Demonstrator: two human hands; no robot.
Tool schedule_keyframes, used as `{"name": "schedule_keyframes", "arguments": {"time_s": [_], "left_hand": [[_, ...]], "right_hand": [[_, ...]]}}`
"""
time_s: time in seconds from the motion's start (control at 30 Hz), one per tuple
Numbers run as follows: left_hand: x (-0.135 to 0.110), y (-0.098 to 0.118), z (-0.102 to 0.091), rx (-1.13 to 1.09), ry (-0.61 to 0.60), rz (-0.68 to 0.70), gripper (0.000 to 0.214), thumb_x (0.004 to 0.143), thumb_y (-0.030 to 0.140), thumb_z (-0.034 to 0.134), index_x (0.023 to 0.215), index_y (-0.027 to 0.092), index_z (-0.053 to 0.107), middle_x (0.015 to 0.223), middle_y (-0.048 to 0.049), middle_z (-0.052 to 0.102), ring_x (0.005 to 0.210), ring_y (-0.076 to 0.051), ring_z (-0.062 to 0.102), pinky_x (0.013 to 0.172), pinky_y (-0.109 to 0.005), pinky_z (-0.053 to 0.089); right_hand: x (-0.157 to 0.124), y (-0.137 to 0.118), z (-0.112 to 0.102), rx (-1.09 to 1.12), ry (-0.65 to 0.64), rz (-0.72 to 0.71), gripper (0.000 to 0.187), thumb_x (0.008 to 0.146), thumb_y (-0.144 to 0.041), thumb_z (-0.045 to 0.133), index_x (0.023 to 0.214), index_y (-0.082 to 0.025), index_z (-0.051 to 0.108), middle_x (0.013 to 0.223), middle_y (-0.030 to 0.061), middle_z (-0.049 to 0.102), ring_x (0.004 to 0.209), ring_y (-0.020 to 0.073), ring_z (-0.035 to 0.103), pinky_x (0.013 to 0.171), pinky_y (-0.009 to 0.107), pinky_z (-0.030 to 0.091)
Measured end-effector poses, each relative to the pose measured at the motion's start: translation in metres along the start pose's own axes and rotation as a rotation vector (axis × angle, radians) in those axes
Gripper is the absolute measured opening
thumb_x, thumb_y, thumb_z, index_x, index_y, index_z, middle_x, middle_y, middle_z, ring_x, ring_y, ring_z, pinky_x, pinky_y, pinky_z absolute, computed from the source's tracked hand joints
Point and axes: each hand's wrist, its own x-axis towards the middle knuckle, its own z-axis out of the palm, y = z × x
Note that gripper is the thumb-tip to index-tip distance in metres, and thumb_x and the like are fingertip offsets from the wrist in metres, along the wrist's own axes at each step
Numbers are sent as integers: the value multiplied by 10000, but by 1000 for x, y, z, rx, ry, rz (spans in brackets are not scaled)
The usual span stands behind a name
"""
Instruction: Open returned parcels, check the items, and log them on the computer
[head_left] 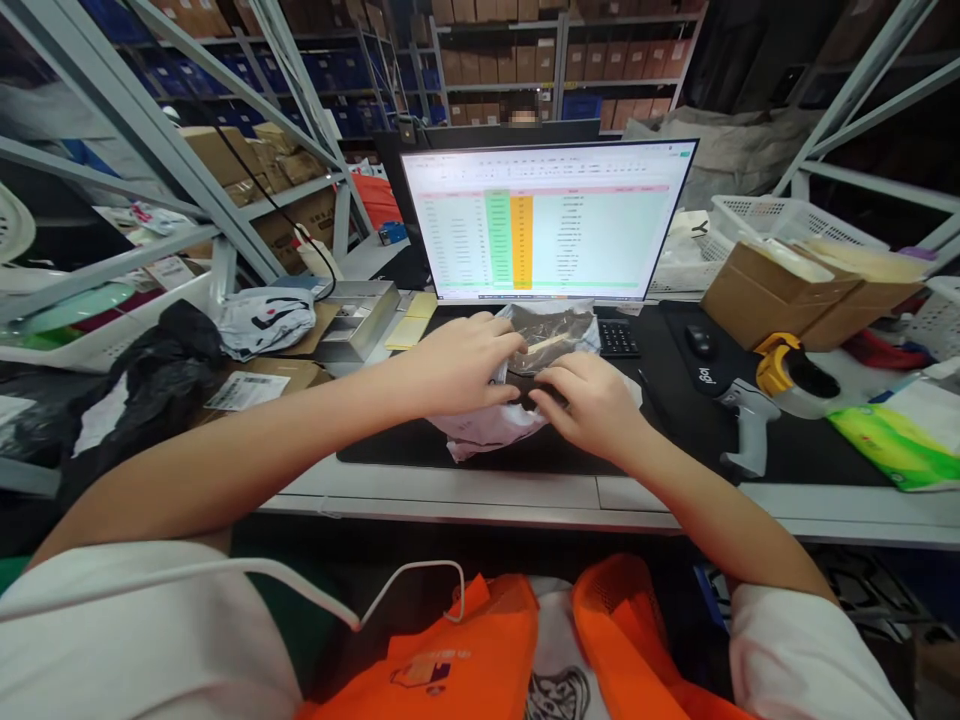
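A white plastic mailing bag [491,432] lies on the dark desk mat in front of the monitor, its mouth spread and its grey lining showing. My left hand [474,365] grips the bag's left edge, thumb toward me and fingers over the opening. On the other side, my right hand [589,398] is closed at the bag's near right edge, thumb and fingers curled in. Between the hands, a clear plastic wrapped item [551,340] with a pale strip shows in the mouth; its kind is hard to make out.
Behind the bag stands a monitor [547,225] with a spreadsheet, a keyboard [619,338] at its foot. To the right are a mouse [700,342], a barcode scanner [750,425], a yellow tape dispenser [784,368] and cardboard boxes [772,290]. Parcels [266,318] crowd the left.
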Motion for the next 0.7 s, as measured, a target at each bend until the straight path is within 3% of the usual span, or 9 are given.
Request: {"name": "schedule_keyframes", "arguments": {"time_s": [0.1,0.2,0.27,0.43,0.6,0.7], "left_hand": [[-15,-8,4,-1,51,-64,378,925,364,639,1228,139,638,1191,-148,634,1137,-311,599,958,-407,486],[-22,-9,6,64,82,-206,264,944,339,600,1089,125,657,1074,-147,638,1051,-311,616,882,-409,507],[-27,-11,4,110,71,-234,198,956,320,579,963,139,658,968,-127,638,946,-293,625,801,-393,502],[-53,-28,-2,135,130,-68,329,1003,382,559,749,181,611,795,-76,606,783,-236,587,685,-362,448],[-76,-41,6,149,238,163,420,1047,373,514,665,203,557,702,-51,566,705,-205,524,670,-364,415],[-81,-52,10,132,259,216,411,1046,320,523,650,210,527,680,-36,537,674,-195,491,662,-363,401]], "right_hand": [[16,-19,5,49,-191,-2,384,1010,-525,598,996,-158,709,955,100,736,898,250,657,796,363,426],[32,-41,21,-39,-409,43,466,994,-587,604,941,-137,717,877,116,749,804,268,678,727,369,402],[38,-48,33,-71,-477,50,455,1057,-515,518,891,-144,724,828,115,747,750,256,673,690,364,369],[28,-33,45,21,-376,-55,417,1096,-353,460,807,-166,695,799,77,724,763,203,634,750,346,353],[-5,-7,29,99,-284,-271,435,1088,-300,459,696,-180,604,658,26,603,639,162,502,714,336,319],[-29,1,12,95,-222,-326,448,1090,-287,450,664,-195,551,620,10,538,605,160,432,683,339,303]]}}
